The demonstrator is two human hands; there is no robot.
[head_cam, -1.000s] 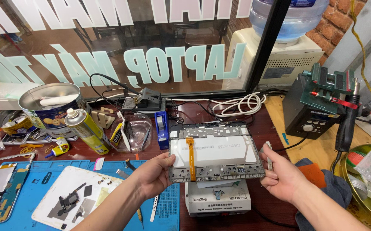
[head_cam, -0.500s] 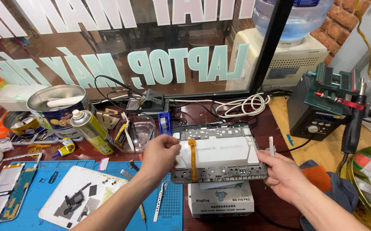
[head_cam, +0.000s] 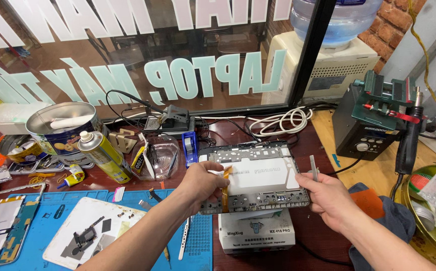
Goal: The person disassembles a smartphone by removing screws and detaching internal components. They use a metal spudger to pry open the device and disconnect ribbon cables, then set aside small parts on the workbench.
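**Inspector:** Location of the unit?

**Tech:** The opened tablet (head_cam: 258,175) lies back-up on a white heating pad (head_cam: 256,232), mid-counter (head_cam: 323,145), between the blue mat (head_cam: 52,211) and the dark hot-air station (head_cam: 366,130). White battery (head_cam: 258,175) fills its centre; an orange flex strip (head_cam: 225,188) runs down the left of it

**Inspector:** Hands?

**Tech:** Left hand (head_cam: 200,183) rests on the tablet's left edge, fingers (head_cam: 215,175) curled together at the orange strip; whether they actually pinch it I cannot tell. Right hand (head_cam: 326,195) is at the right edge, fingers clamped on a thin metal pry tool (head_cam: 314,168), held upright, just beside the frame

**Inspector:** Handling assessment?

**Tech:** My judgement: light, flat, and with the back off less stiff than it looks, so liable to twist. The strip is soft and tears easily; the battery must not be bent or pierced by the tool. The board rows along top and bottom are fragile

**Inspector:** Grip points?

**Tech:** Hold by the metal frame on the two short edges, palms clear of the strip and battery. Smooth frame may slide on the pad, so one hand should steady it

**Inspector:** Surroundings?

**Tech:** Yellow spray can (head_cam: 103,156) and a tin (head_cam: 62,128) stand well apart, to the left
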